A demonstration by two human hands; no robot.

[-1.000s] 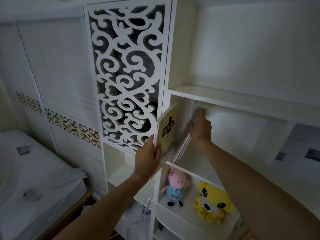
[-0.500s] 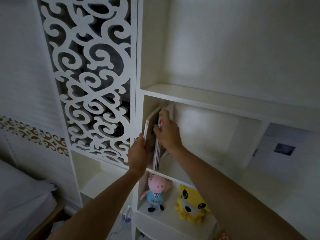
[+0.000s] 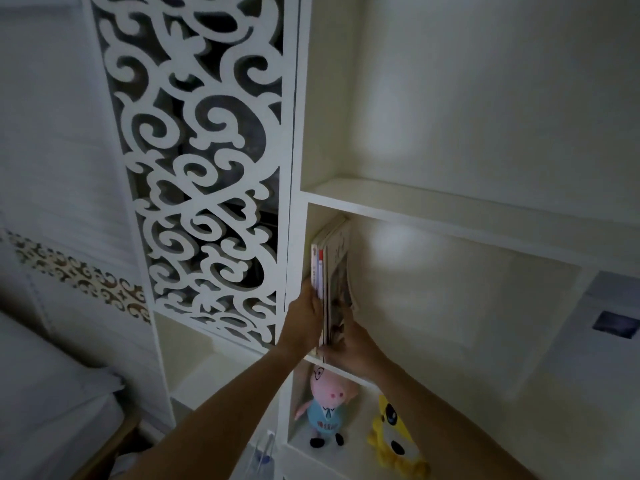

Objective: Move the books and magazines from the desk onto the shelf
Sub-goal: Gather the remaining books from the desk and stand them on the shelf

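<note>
At the left end of the middle shelf [image 3: 450, 216], a small stack of books [image 3: 330, 271] stands upright against the side wall; about three or four spines show, though the exact count cannot be told. Two hands frame the stack. Left hand [image 3: 304, 315] holds the outer spines from the left, fingers curled round their front edge. Right hand [image 3: 349, 344] grips the lower right corner of the stack, fingers bent against the cover, just above the shelf board. Both forearms reach up from the bottom of the view.

Below this compartment sit two plush toys: one pink pig [image 3: 327, 403] in a blue shirt, and one yellow toy [image 3: 394, 434] just beside it to the right, apart from it.

One white fretwork panel [image 3: 201, 161] of scrolls stands left of the shelf unit. Further left, a pale wall carries a single dark patterned border [image 3: 79, 275]. One bed [image 3: 45, 403] with white bedding lies at the lower left. Light is dim, with two soft bright patches on the back panels of the shelf unit.
</note>
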